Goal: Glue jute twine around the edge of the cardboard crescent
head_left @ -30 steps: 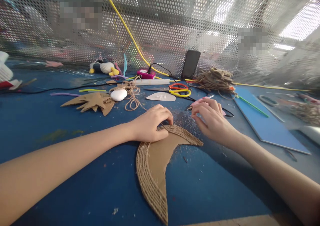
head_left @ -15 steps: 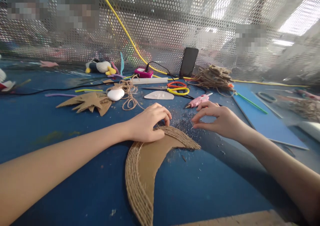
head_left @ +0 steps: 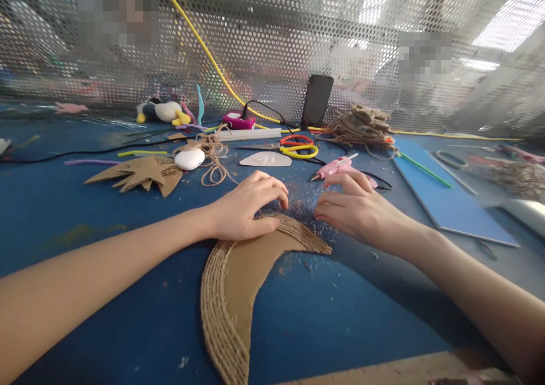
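A cardboard crescent, its outer band covered with rows of brown twine, lies on the blue table. My left hand is closed at its upper curve, thumb resting on top and fingers bent over the outer edge. The twine running under that hand is mostly hidden. Off the crescent's pointed right end, my right hand hovers with loosely bent fingers apart, holding nothing that I can see. Just behind it lies a pink glue gun, and small pale scraps are scattered between the hands.
Scissors with red and yellow handles, a white oval piece and a tangle of twine lie behind. Cardboard leaf shapes are left. A phone leans on the perforated screen. Right: twine bundle, blue board.
My right hand has moved slightly left and turned more palm-down, uncovering more of the glue gun. My left hand stays on the crescent. The whole view has shifted a little.
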Demonstrator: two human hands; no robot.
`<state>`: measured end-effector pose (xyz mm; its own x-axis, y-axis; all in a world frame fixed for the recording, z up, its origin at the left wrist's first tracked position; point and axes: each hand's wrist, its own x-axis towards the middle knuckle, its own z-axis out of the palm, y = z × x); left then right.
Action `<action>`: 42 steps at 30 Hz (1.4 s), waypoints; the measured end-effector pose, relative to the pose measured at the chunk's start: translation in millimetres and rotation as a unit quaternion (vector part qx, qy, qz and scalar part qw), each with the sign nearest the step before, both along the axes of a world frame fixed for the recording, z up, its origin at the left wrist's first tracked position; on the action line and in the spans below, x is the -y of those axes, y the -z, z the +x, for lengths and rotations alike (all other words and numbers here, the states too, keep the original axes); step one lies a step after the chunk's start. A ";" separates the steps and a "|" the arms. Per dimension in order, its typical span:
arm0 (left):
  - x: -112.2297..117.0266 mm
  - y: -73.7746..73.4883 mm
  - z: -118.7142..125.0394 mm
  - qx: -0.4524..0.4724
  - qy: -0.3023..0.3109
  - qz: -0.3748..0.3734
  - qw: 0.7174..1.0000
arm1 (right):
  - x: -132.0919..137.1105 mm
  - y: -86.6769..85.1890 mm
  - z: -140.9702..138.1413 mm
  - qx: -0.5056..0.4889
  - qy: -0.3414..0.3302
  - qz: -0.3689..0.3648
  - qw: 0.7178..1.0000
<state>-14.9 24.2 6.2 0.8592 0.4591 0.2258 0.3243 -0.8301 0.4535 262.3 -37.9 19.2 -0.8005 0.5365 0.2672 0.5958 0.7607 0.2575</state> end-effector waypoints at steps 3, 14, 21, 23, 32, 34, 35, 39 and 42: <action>0.5 0.9 1.3 -0.010 0.016 0.004 1.000 | 3.8 -2.4 -4.7 0.071 0.003 0.069 0.995; -4.2 -0.2 -0.7 0.002 0.056 -0.044 0.997 | -3.6 5.2 -7.1 0.110 0.009 0.129 0.985; -3.6 -0.8 -1.7 -0.004 0.053 -0.051 0.997 | -8.5 -1.5 8.1 -0.028 0.006 -0.005 1.000; -3.3 -0.8 -1.2 -0.004 0.052 -0.051 0.997 | -7.8 -1.5 10.8 -0.035 0.004 -0.026 0.999; -3.8 0.4 -0.4 0.003 0.050 -0.044 0.998 | -0.9 -1.7 1.1 0.029 -0.010 0.054 0.998; -4.1 1.0 -0.3 0.007 0.051 -0.042 0.998 | 1.7 -3.0 -0.9 0.061 -0.011 0.083 0.995; -4.3 1.5 -0.2 0.009 0.051 -0.041 0.998 | 2.6 -3.2 -1.7 0.074 -0.011 0.095 0.993; -5.0 2.9 0.7 0.014 0.052 -0.038 0.998 | 2.8 -0.4 -3.6 0.110 -0.010 0.122 0.986; -5.2 3.3 0.7 0.018 0.053 -0.040 0.998 | -0.7 3.8 -4.4 0.126 -0.002 0.132 0.983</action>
<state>-14.3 29.4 2.9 0.8962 0.3834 0.2233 0.2189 -0.8199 0.5290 258.0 -37.2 15.4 -0.8609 0.4719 0.1902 0.4854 0.6495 0.5853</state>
